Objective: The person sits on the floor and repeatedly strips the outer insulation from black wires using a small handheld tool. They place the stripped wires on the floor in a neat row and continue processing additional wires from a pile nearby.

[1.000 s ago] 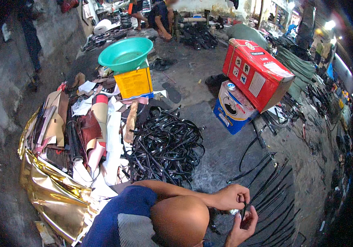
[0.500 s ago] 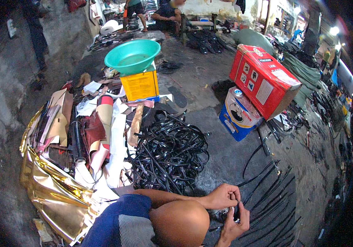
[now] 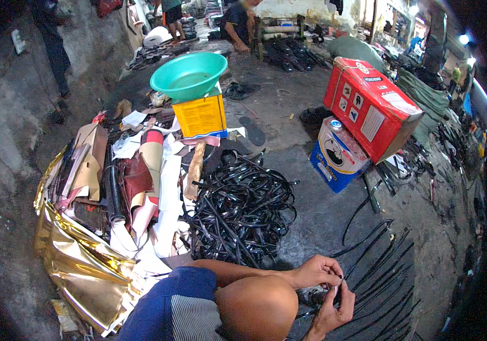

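Both my hands meet beyond my bare knee, low and right of centre. My left hand (image 3: pixel 318 271) pinches the end of a thin black strip (image 3: pixel 339 282) between thumb and fingertips. Just below it, my right hand (image 3: pixel 335 308) has its thumb and fingers closed on the same strip, fingertips nearly touching the left ones. The strip's far part is hidden by the fingers. Many similar black strips (image 3: pixel 377 290) fan out on a dark mat (image 3: pixel 306 227) to the right. A large tangled heap of shiny black straps (image 3: pixel 243 210) lies beyond my left forearm.
A green basin (image 3: pixel 189 77) rests on a yellow box (image 3: pixel 201 116). A red carton (image 3: pixel 371 108) leans on a blue-and-white tin (image 3: pixel 337 156). Gold sheeting (image 3: pixel 84 273) and paper and leather scraps (image 3: pixel 164 199) lie left. Two people (image 3: pixel 235 25) are in the background.
My fingertips have come closer together around the strip, and the dark gap between my hands has narrowed. In the background, a person's arm now reaches lower. The whole view has shifted slightly.
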The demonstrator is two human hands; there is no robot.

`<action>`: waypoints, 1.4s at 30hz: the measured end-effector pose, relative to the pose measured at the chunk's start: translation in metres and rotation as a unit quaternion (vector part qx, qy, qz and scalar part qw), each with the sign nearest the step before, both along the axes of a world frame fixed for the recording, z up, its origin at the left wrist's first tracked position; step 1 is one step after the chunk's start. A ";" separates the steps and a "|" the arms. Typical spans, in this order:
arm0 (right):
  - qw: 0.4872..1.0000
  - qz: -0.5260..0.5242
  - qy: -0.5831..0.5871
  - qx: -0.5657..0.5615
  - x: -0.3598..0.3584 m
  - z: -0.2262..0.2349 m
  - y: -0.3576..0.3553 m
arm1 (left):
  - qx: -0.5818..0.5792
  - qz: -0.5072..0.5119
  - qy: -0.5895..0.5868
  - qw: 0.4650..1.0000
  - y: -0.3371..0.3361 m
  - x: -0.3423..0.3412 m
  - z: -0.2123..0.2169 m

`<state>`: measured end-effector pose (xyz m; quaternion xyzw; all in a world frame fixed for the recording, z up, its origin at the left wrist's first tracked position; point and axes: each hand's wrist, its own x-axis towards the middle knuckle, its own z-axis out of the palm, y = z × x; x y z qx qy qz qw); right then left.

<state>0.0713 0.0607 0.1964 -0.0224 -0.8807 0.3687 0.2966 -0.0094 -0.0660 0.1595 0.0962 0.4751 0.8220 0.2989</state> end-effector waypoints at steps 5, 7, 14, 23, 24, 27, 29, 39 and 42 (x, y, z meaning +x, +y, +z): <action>0.999 0.012 0.017 0.040 0.002 0.010 -0.004 | 0.030 0.017 0.026 0.999 0.005 0.000 -0.007; 0.998 0.015 0.038 0.052 0.001 0.009 -0.002 | 0.029 0.021 0.027 0.999 0.006 0.000 -0.005; 0.997 0.020 0.058 0.054 0.001 0.013 -0.002 | 0.038 0.039 0.034 0.998 0.010 0.002 0.004; 0.996 0.061 0.056 0.045 -0.004 0.017 0.000 | 0.037 0.086 0.107 0.990 0.007 -0.006 0.005; 0.995 0.060 0.052 0.055 -0.004 0.015 0.004 | 0.047 0.071 0.094 0.992 0.009 -0.006 0.004; 0.996 0.070 0.042 0.035 -0.013 0.020 0.001 | 0.027 0.101 0.039 0.994 -0.003 -0.007 0.009; 0.995 0.068 0.058 0.033 -0.012 0.018 0.008 | -0.032 0.116 0.043 0.992 0.001 -0.009 0.005; 0.995 0.053 0.035 0.071 0.014 0.002 0.023 | 0.054 0.159 -0.004 0.986 -0.006 -0.024 -0.004; 0.996 0.052 0.021 0.066 0.022 -0.001 0.022 | 0.042 0.173 -0.017 0.984 -0.015 -0.032 -0.011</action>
